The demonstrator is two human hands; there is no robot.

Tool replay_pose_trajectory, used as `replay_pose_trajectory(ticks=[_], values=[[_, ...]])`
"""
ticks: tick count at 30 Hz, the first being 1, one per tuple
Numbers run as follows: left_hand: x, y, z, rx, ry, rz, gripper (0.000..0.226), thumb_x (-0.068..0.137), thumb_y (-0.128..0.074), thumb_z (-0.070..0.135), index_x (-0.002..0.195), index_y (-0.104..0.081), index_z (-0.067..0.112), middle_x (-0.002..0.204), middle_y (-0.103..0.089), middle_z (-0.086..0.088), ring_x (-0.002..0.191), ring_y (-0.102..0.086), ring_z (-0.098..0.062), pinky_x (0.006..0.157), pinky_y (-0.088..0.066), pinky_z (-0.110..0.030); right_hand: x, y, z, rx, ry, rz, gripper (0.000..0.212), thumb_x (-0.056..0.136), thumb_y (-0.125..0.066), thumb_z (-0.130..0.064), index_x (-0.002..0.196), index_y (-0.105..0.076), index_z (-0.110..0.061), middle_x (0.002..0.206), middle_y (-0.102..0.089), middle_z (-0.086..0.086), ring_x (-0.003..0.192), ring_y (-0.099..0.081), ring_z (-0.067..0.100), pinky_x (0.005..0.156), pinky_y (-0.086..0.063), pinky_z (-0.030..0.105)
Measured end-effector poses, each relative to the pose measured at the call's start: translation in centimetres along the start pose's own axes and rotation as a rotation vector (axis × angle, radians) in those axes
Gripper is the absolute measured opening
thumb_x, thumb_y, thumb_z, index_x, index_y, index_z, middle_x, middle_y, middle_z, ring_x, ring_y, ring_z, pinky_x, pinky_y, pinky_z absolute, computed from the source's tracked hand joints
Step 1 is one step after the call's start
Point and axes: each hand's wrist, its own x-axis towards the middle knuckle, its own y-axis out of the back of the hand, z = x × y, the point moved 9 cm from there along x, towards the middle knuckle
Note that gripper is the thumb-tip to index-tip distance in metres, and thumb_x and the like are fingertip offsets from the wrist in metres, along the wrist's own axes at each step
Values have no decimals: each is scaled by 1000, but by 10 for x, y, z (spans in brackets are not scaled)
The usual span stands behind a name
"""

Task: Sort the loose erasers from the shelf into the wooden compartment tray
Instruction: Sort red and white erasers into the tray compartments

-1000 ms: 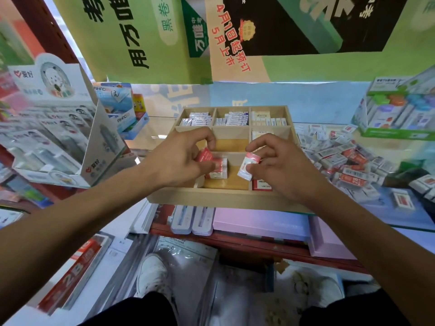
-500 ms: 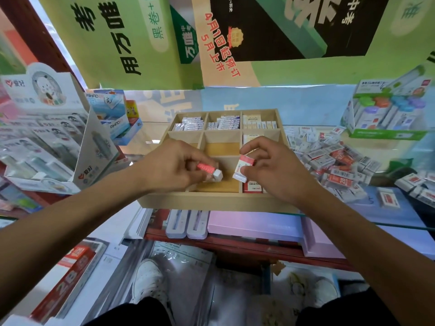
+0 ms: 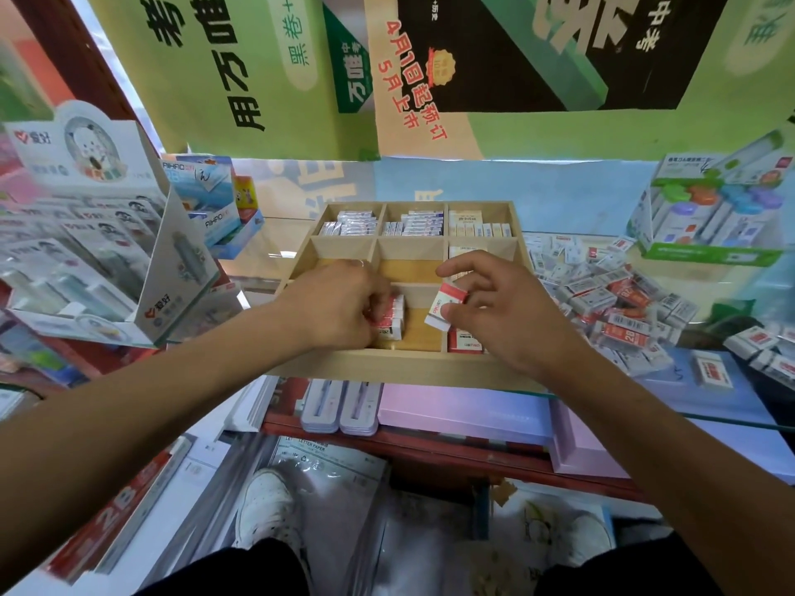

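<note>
A glass shelf in a stationery shop is seen from above, with green posters hung on the far wall. On the shelf the wooden compartment tray is placed, divided into nine compartments in three rows of three. The three far compartments are filled with rows of small packed erasers; the middle compartment is seen bare, and the others are partly hidden by the hands. Two hands are seen over the near row. The left hand is curled around a small group of red-and-white erasers in the near middle compartment; how many are held cannot be told. One red-and-white eraser is pinched by the right hand, tilted, above the divider between the near middle and near right compartments. In the near right compartment a red eraser is partly seen under this hand. To the right of the tray a pile of loose erasers is spread on the shelf, too many to be counted. Two display boxes are noticed: a white one at the left and one with a green base at the far right. Below the shelf, pink boxes and two white shoes are visible.
</note>
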Motion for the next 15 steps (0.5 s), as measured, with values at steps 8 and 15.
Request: replay_pose_trajectory(ticks=[8,15], values=[[-14,21,15,-464,-92,95,20,72,-83,24,87,-70,26,76,-66,11,71,-60,-3,65,-46,-15,-2,-2,-11,155,27,-14,17,84,-70,-3,100,-70,-11,94,-70,-6,87,-66,3,69,-49,7],[-18,27,19,-614,-61,199,30,75,-78,9,98,-65,23,71,-69,6,64,-61,-4,62,-45,-14,-3,-2,-10,254,-10,6,20,83,-71,-3,102,-71,-11,91,-72,11,80,-71,20,76,-59,27]])
